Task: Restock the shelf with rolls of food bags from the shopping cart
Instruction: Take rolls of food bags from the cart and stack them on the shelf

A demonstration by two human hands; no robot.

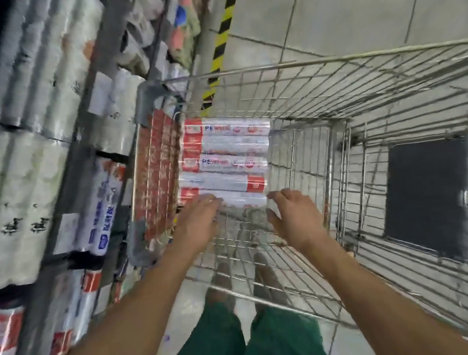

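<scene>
Several rolls of food bags [225, 161], clear with red and white labels, lie stacked side by side in the left part of the wire shopping cart [332, 89]. More red-labelled packs stand on edge against the cart's left wall. My left hand [200, 222] reaches into the cart, its fingertips on the left part of the nearest roll [243, 200]. At that roll's right end is my right hand [293, 217], fingers and thumb spread apart. Neither hand has closed around a roll. The shelf [65, 169] on the left holds similar rolls.
The shelf rows on the left are packed with white and silvery rolls [33, 67] and price tags. The cart's right part shows bare wire over grey floor tiles. A yellow-black floor stripe [222, 28] runs ahead; a dark panel [427, 200] lies right. My legs stand behind the cart.
</scene>
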